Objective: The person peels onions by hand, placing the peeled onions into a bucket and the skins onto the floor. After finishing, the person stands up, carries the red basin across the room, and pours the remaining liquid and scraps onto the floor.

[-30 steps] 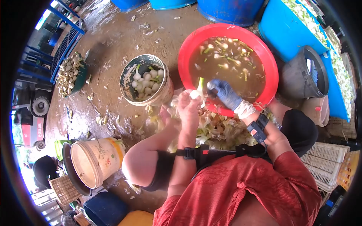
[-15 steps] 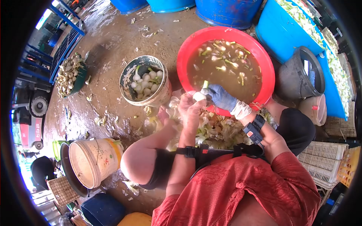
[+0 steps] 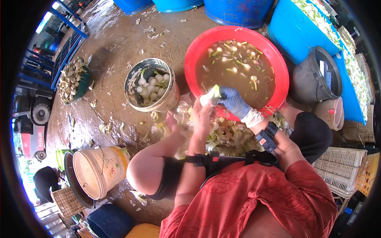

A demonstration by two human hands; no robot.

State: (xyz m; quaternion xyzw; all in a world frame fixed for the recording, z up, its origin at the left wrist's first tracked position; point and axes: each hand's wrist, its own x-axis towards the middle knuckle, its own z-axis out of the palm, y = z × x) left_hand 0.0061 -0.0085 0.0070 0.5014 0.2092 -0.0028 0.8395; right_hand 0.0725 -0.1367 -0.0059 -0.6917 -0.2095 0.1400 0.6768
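Just in front of the red basin's near rim [image 3: 191, 75], my bare left hand [image 3: 203, 113] has its fingers round a white bulb [image 3: 206, 99] with a short green stem. My right hand [image 3: 234, 102], in a blue glove, closes on the stem side of the same bulb. Brown water in the basin holds floating bulbs and stem pieces. Left of my hands stands a bucket [image 3: 172, 97] with smooth white bulbs [image 3: 152, 87] inside. Pale peelings [image 3: 228, 137] lie in a heap below my hands.
A tipped white bucket [image 3: 109, 166] lies at the lower left. Farther left is a green container of bulbs [image 3: 71, 81]. At the right stand a black bucket [image 3: 307, 85], a pink bucket [image 3: 331, 115], a blue tub [image 3: 289, 39] and white crates [image 3: 337, 168].
Both hands have shifted slightly, and the bulb has tilted and moved a little up and left. Its green stem now points up and right, beside the gloved fingers.
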